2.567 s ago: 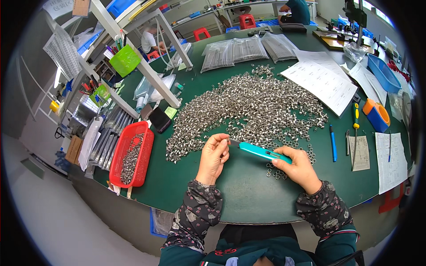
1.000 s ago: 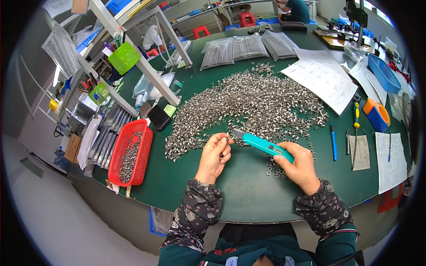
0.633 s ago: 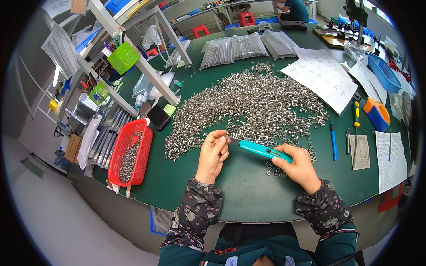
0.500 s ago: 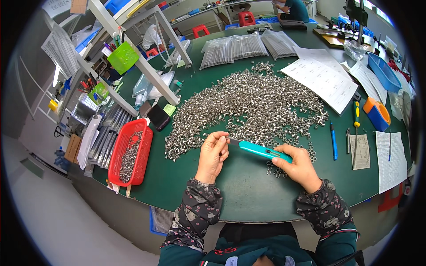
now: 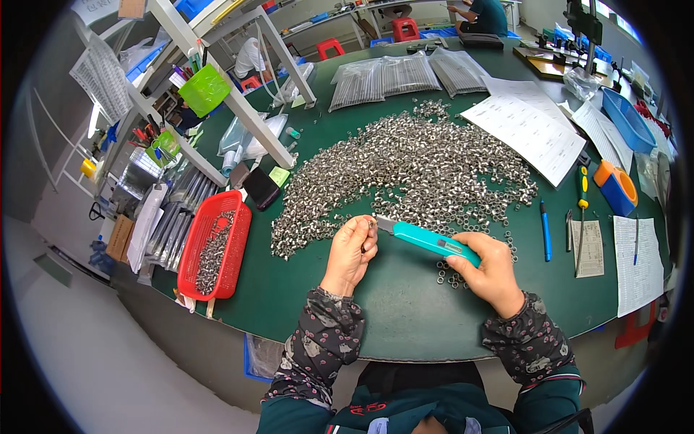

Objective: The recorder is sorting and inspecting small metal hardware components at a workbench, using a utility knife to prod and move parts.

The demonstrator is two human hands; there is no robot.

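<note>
In my right hand is a teal utility knife, its handle wrapped by the fingers and its grey blade pointing left. Thumb and fingers of my left hand are pinched around a small metal ring, mostly covered by the fingertips. The blade tip reaches right beside that ring; whether they touch I cannot tell. Beyond both hands spreads a big heap of short, shiny metal rings on the green table. Several loose rings lie under the knife and by my right hand.
To the left stands a red basket with more metal parts, near a dark box. Bagged rods and paper sheets lie behind the heap. At right are a blue pen, a screwdriver and a tape dispenser.
The knife has turned slightly, showing more of its side. My left fingertips have shifted a little beside the blade tip. Both hands keep their grip.
</note>
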